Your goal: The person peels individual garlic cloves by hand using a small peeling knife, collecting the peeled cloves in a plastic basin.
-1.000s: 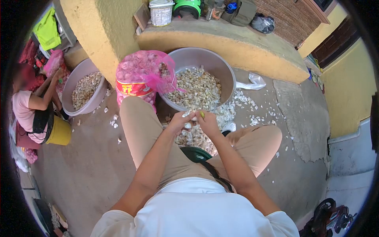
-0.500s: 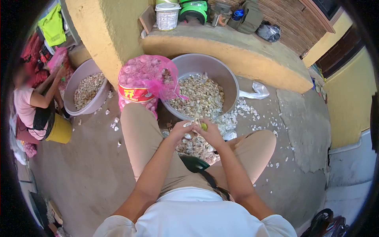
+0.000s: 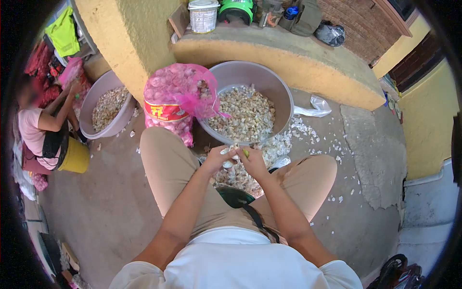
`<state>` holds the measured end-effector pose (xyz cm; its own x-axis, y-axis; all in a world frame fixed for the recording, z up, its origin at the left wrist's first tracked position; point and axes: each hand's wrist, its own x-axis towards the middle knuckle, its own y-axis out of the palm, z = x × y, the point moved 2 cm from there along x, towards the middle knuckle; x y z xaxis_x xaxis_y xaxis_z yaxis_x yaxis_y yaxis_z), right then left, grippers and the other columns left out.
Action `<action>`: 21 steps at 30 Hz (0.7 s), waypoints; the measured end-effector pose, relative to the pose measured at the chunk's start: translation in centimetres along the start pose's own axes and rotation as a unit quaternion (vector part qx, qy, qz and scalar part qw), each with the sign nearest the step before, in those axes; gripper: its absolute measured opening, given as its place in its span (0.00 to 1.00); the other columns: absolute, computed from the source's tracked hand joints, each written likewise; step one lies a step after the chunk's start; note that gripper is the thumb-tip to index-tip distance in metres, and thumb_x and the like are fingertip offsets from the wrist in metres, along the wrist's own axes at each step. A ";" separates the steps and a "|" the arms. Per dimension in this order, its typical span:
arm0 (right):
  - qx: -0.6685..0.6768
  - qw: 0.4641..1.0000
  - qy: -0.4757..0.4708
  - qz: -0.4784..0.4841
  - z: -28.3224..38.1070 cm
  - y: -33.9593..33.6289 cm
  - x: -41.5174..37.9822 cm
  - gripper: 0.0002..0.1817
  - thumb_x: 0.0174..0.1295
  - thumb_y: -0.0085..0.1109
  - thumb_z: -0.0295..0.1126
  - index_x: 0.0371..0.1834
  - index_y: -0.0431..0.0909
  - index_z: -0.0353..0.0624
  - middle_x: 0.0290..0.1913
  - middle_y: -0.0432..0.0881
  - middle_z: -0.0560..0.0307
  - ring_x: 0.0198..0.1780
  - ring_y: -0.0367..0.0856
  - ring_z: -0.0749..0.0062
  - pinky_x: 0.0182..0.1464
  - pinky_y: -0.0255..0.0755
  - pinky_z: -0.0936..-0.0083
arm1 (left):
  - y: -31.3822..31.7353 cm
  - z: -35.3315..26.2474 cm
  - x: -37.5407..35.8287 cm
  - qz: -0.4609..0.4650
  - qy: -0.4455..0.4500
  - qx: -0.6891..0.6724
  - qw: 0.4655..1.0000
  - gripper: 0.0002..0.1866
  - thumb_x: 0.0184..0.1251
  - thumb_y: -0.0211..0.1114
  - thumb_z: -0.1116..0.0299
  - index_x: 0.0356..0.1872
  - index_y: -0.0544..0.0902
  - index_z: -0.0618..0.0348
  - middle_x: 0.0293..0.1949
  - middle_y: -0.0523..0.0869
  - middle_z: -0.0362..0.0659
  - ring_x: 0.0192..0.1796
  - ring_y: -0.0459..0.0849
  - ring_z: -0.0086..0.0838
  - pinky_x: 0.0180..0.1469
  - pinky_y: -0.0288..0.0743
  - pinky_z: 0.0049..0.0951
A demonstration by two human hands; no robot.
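My left hand (image 3: 215,160) is closed around a garlic bulb (image 3: 234,147), most of it hidden by the fingers. My right hand (image 3: 253,163) meets it at the bulb, gripping a small tool with a yellow-green handle (image 3: 246,152); its working end is hidden. Just beyond both hands, garlic cloves (image 3: 245,113) lie in a large grey basin (image 3: 240,73). A pink mesh bag of garlic (image 3: 168,89) with a red label leans by the basin's left side. Beneath my hands, between my legs, is a heap of garlic skins (image 3: 239,179).
At left, a person (image 3: 36,120) sits on a yellow bucket (image 3: 76,156) beside another basin of cloves (image 3: 108,108). A yellow pillar (image 3: 130,43) and low ledge (image 3: 288,58) stand beyond. Loose skins and a plastic bag (image 3: 317,107) lie on the floor at right.
Both hands stay together at the garlic, with small finger shifts and a slight move left. The view has tilted a little; the basin and bag stay in place.
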<state>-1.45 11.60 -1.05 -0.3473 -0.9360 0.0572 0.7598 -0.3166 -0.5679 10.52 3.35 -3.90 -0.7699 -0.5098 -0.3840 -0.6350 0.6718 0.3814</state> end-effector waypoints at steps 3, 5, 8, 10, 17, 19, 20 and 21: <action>0.045 0.998 0.044 0.001 -0.5 0.3 -0.2 0.17 0.60 0.47 0.43 0.32 0.75 0.38 0.20 0.73 0.43 0.24 0.73 0.51 0.28 0.65 0.66 | -0.1 0.4 0.2 -0.002 0.008 0.020 1.000 0.13 0.56 0.61 0.65 0.37 0.74 0.65 0.29 0.80 0.44 0.27 0.81 0.28 0.19 0.76 0.25; 0.070 0.996 0.062 0.009 -0.8 0.3 -0.3 0.18 0.60 0.47 0.43 0.32 0.76 0.38 0.19 0.73 0.44 0.23 0.73 0.52 0.27 0.65 0.66 | 0.1 0.1 0.0 -0.010 -0.003 0.039 0.999 0.13 0.56 0.61 0.65 0.36 0.74 0.65 0.29 0.80 0.44 0.26 0.81 0.27 0.19 0.77 0.26; 0.066 0.997 0.038 -0.022 -1.3 0.6 -0.3 0.18 0.60 0.47 0.44 0.34 0.76 0.38 0.18 0.73 0.45 0.22 0.73 0.54 0.26 0.65 0.67 | 0.1 0.3 0.3 -0.011 -0.011 0.030 0.999 0.13 0.56 0.61 0.64 0.35 0.75 0.65 0.29 0.80 0.44 0.26 0.80 0.26 0.19 0.76 0.26; 0.061 0.997 0.049 -0.021 -1.7 0.8 -0.3 0.18 0.60 0.47 0.43 0.33 0.76 0.37 0.17 0.73 0.46 0.21 0.72 0.56 0.27 0.65 0.68 | 0.0 0.3 0.4 -0.004 -0.019 0.038 0.999 0.14 0.56 0.61 0.64 0.35 0.75 0.65 0.29 0.80 0.44 0.26 0.80 0.26 0.20 0.76 0.26; 0.164 0.975 0.140 0.044 -2.1 0.2 0.2 0.18 0.59 0.49 0.42 0.22 0.73 0.37 0.14 0.72 0.57 0.16 0.70 0.73 0.21 0.64 0.75 | -0.6 0.8 0.6 0.035 -0.041 0.043 0.998 0.16 0.56 0.61 0.62 0.38 0.75 0.64 0.30 0.80 0.44 0.29 0.80 0.25 0.23 0.75 0.24; 0.276 0.939 0.201 0.038 -2.3 -0.7 0.8 0.16 0.60 0.49 0.41 0.24 0.72 0.39 0.13 0.69 0.60 0.13 0.65 0.77 0.15 0.59 0.79 | -0.6 0.7 0.5 0.048 -0.020 0.048 0.997 0.16 0.55 0.62 0.62 0.38 0.75 0.64 0.31 0.80 0.44 0.29 0.80 0.25 0.24 0.75 0.23; 0.329 0.915 0.230 0.034 -2.4 -0.9 0.8 0.15 0.60 0.49 0.40 0.25 0.72 0.39 0.12 0.68 0.62 0.11 0.62 0.79 0.13 0.56 0.80 | -0.4 0.7 0.4 0.057 -0.008 0.051 0.997 0.17 0.55 0.62 0.62 0.39 0.75 0.65 0.31 0.80 0.44 0.29 0.80 0.25 0.25 0.75 0.23; 0.321 0.916 0.237 0.040 -2.9 -0.8 0.8 0.14 0.59 0.49 0.40 0.26 0.72 0.39 0.12 0.67 0.62 0.10 0.61 0.80 0.12 0.55 0.81 | -0.2 0.7 0.3 0.070 -0.019 0.038 0.997 0.17 0.55 0.62 0.62 0.39 0.75 0.65 0.31 0.80 0.44 0.29 0.80 0.25 0.26 0.75 0.23</action>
<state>-3.91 11.51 -2.96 -0.3611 -0.8363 -0.4125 0.9070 -0.4177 0.0530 10.40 3.44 -4.67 -0.8467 -0.3889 -0.3631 -0.5141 0.7739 0.3698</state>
